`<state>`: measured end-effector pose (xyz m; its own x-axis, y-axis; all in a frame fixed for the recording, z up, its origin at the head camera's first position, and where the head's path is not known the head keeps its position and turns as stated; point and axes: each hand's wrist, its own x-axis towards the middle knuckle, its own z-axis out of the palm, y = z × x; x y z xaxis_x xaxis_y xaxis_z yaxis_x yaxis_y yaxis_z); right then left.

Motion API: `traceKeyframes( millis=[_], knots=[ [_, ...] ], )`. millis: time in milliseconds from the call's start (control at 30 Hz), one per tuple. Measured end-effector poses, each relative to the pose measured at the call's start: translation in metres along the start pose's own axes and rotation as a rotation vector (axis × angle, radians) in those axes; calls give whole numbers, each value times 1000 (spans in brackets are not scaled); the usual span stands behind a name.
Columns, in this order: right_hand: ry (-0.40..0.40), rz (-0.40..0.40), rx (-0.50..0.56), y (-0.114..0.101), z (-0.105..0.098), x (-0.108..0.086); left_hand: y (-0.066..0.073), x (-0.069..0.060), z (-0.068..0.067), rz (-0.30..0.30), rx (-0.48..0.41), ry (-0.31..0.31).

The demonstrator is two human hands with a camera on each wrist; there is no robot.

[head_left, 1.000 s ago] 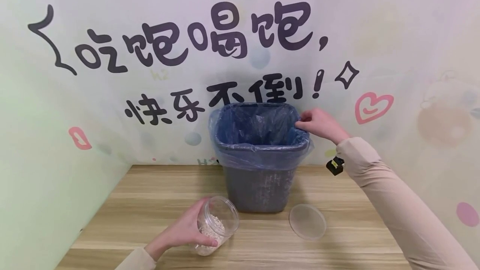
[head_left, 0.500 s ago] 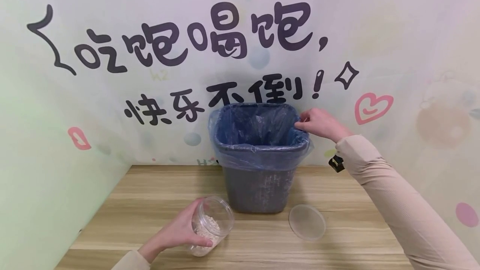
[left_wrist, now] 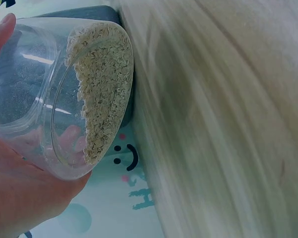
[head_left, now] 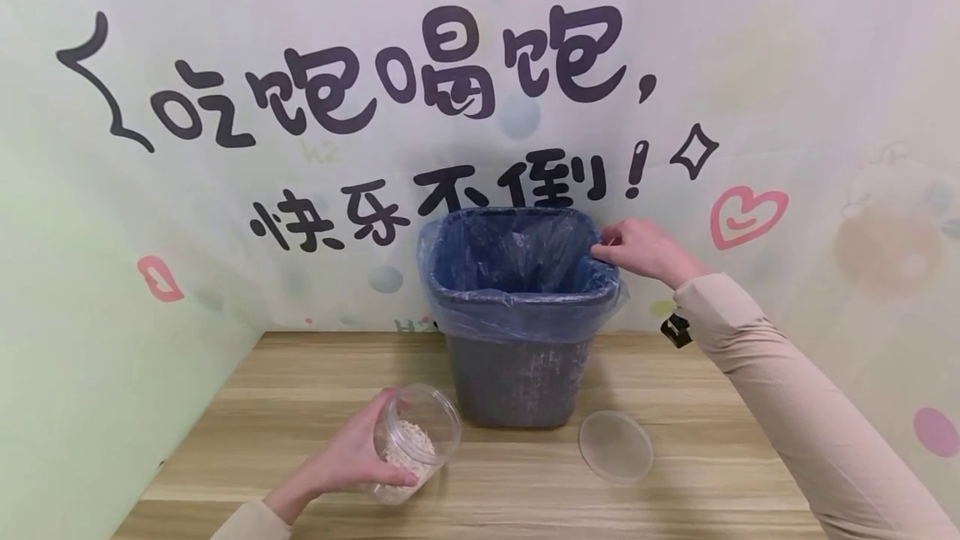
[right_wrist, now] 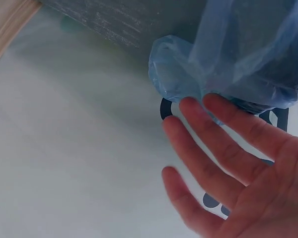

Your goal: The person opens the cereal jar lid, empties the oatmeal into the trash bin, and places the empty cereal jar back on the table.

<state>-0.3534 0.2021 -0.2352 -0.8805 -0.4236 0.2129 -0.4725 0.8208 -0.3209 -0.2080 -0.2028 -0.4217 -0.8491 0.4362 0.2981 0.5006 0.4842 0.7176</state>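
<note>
Over the table [head_left: 315,373], the left hand [head_left: 347,455] grips the tilted jar [head_left: 433,430] of flakes [left_wrist: 107,74] near the bin [head_left: 517,390], while the right hand [head_left: 649,252] pinches the liner [head_left: 517,322] at its side; tipping the jar no further should prevent spills, and a light pinch should avoid tearing.

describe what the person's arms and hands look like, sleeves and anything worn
Both hands, the left hand and the right hand, are ungloved. The right sleeve is long, pale beige and finely ribbed, with a looser, bunched end near the wrist. The left sleeve looks the same pale colour, though only its end shows. A small black item shows beside the right cuff; its details are unclear.
</note>
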Motion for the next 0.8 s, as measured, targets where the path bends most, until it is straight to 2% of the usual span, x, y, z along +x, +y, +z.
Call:
traceKeyframes(
  millis=[100, 367, 633, 800],
  knots=[
    [4, 0, 1, 2, 1, 0, 0, 0, -5, 8, 8, 19],
    [17, 4, 0, 6, 3, -1, 4, 7, -26, -23, 5, 75],
    [22, 12, 21, 7, 4, -1, 11, 25, -51, -9, 16, 171],
    [19, 10, 27, 5, 4, -1, 21, 39, -68, -18, 50, 226]
  ],
)
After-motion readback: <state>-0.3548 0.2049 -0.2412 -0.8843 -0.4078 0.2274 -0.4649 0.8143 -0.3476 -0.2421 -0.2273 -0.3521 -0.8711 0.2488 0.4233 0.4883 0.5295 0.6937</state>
